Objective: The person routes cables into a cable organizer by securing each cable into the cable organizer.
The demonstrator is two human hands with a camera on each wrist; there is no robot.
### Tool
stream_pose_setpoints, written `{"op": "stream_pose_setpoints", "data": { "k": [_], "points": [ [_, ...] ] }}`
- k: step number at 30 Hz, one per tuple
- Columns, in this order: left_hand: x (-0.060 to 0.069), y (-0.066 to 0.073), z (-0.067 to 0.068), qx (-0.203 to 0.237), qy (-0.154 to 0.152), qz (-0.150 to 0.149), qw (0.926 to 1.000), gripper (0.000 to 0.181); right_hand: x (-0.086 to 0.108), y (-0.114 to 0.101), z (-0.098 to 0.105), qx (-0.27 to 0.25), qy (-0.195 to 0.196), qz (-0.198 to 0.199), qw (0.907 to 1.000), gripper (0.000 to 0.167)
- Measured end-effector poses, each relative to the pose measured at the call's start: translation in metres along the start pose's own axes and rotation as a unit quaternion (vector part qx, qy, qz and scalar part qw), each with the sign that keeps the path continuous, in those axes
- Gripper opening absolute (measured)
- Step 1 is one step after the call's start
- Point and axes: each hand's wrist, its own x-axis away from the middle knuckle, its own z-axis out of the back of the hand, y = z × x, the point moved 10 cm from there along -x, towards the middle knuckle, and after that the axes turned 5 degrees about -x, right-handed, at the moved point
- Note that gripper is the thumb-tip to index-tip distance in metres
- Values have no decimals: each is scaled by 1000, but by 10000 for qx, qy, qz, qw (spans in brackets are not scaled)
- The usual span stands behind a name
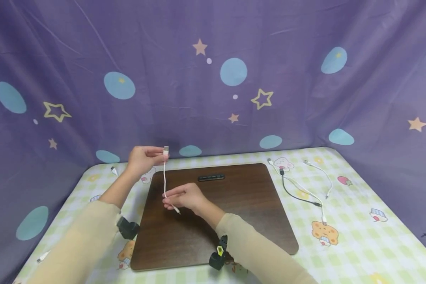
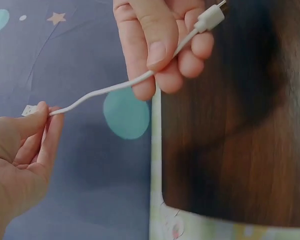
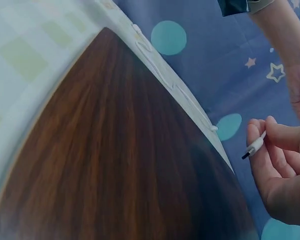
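A short white USB cable [image 1: 164, 175] stretches between the two hands above a brown board. My left hand [image 1: 143, 158] pinches it just below the USB-A plug [image 1: 166, 150], which points up. Lower down and nearer, my right hand [image 1: 184, 196] pinches the cable close to its other end. There a small white plug [image 2: 210, 19] with a metal tip sticks out past the fingers; the right wrist view shows the same small plug [image 3: 254, 147] beyond the thumb. Between the hands the cord bends slightly.
The dark wood-grain board [image 1: 234, 209] lies on a checked tablecloth [image 1: 355, 201], with a black slotted strip [image 1: 211, 178] near its far edge. Right of it lie a black cable [image 1: 294, 196] and white cables [image 1: 328, 177]. White plugs [image 1: 114, 171] show at the left.
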Motion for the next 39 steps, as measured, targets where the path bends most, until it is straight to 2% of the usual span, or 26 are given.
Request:
{"op": "stream_pose_setpoints", "data": {
  "k": [3, 5, 8, 10, 18, 25, 32, 39],
  "points": [
    [-5, -8, -12, 599, -153, 283, 9977, 45, 4, 1, 10, 175, 85, -103, 9998, 22],
    [-9, -13, -20, 1125, -252, 426, 9924, 47, 7, 2, 17, 374, 200, -164, 9990, 22],
    [-14, -16, -31, 1747, -323, 499, 9828, 48, 11, 2, 28, 661, 409, -212, 9967, 22],
    [-17, -17, -38, 1955, -365, 471, 9789, 48, 14, 3, 34, 693, 523, -247, 9959, 22],
    [-29, -25, -67, 2250, -486, 550, 9716, 44, 26, 6, 51, 547, 661, -253, 9960, 24],
    [-35, -29, -86, 2281, -606, 646, 9696, 44, 36, 9, 68, 710, 822, -215, 9938, 27],
    [-40, -32, -105, 2497, -754, 793, 9621, 43, 44, 14, 86, 731, 1013, -400, 9914, 24],
    [-42, -33, -118, 2418, -773, 916, 9629, 43, 50, 13, 96, 921, 1249, -444, 9869, 24]
  ]
}}
